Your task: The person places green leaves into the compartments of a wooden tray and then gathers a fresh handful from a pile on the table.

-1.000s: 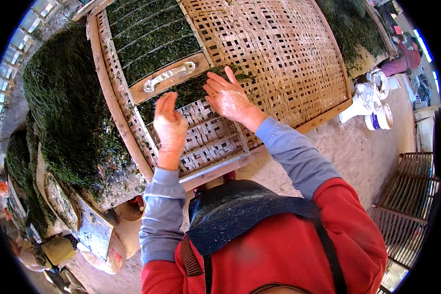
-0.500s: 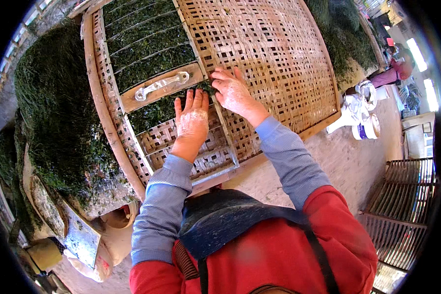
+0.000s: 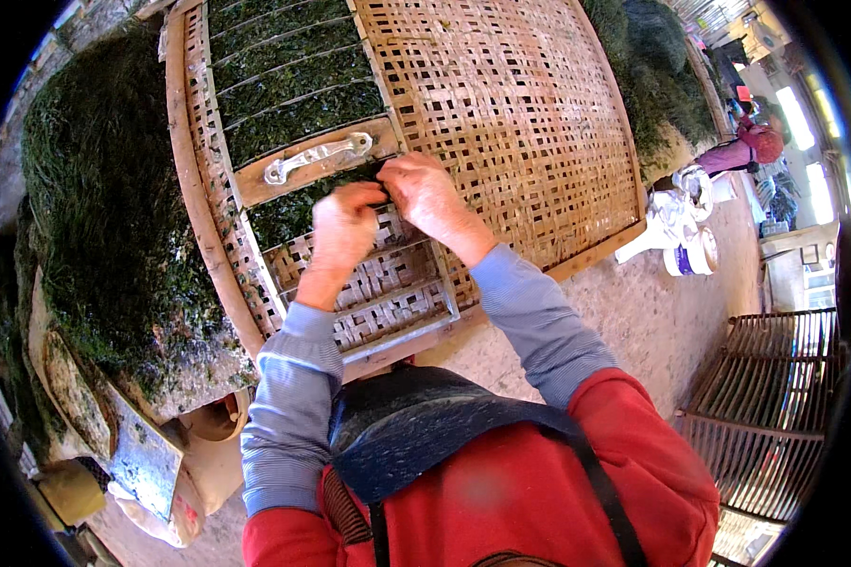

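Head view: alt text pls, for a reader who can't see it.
Both hands, left hand and right hand, meet at the dark green leaves just below a wooden slat with a metal handle on a large woven bamboo tray. More leaf heaps lie to the left.

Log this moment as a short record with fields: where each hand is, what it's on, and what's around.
left hand: fingers curled on dark green leaves by the slatted panel
right hand: beside the left, fingers pinching at the same leaves just below the wooden bar
wooden bar: crosses the panel, carries a metal handle
woven bamboo tray: large, mostly bare on the right side
leaf heap: piled left of the tray
white buckets: on the ground to the right
metal racks: lower right
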`<state>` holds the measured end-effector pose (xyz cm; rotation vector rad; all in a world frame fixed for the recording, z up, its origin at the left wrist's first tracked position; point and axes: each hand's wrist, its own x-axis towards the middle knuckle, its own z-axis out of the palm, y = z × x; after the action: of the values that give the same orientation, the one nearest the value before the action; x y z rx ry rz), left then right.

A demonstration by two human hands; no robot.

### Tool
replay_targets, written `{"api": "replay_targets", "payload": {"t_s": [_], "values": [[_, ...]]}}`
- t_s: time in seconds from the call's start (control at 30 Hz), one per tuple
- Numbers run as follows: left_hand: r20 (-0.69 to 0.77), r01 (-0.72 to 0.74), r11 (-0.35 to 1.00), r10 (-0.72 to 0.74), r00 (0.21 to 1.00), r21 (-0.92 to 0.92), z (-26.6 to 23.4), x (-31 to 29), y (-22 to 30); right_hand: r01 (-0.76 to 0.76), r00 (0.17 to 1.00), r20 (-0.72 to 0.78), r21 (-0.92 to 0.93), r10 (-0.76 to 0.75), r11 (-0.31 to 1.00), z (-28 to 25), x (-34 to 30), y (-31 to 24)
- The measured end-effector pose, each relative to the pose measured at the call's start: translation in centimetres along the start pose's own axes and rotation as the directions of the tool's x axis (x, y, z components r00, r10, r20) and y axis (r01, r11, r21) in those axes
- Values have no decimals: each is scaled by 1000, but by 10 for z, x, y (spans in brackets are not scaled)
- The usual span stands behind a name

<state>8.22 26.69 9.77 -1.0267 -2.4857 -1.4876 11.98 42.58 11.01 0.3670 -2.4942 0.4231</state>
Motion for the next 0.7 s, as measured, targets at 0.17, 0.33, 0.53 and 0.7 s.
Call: {"api": "replay_targets", "payload": {"t_s": [0.17, 0.33, 0.53, 0.7], "values": [[-188, -20, 995, 38, 981, 100, -25, -1, 7, -6, 998, -62, 99, 12, 995, 1, -5, 6], [149, -201, 794, 140, 979, 573, -1, -31, -17, -174, 985, -34, -111, 171, 979, -37, -31, -12], [119, -153, 902, 114, 986, 403, -16, -22, -9, -41, 975, 186, -380, 120, 924, -2, -39, -18], [-75, -44, 752, 124, 989, 658, -28, -58, -44, -233, 968, 26, -277, 250, 932, 4, -9, -40]]}}
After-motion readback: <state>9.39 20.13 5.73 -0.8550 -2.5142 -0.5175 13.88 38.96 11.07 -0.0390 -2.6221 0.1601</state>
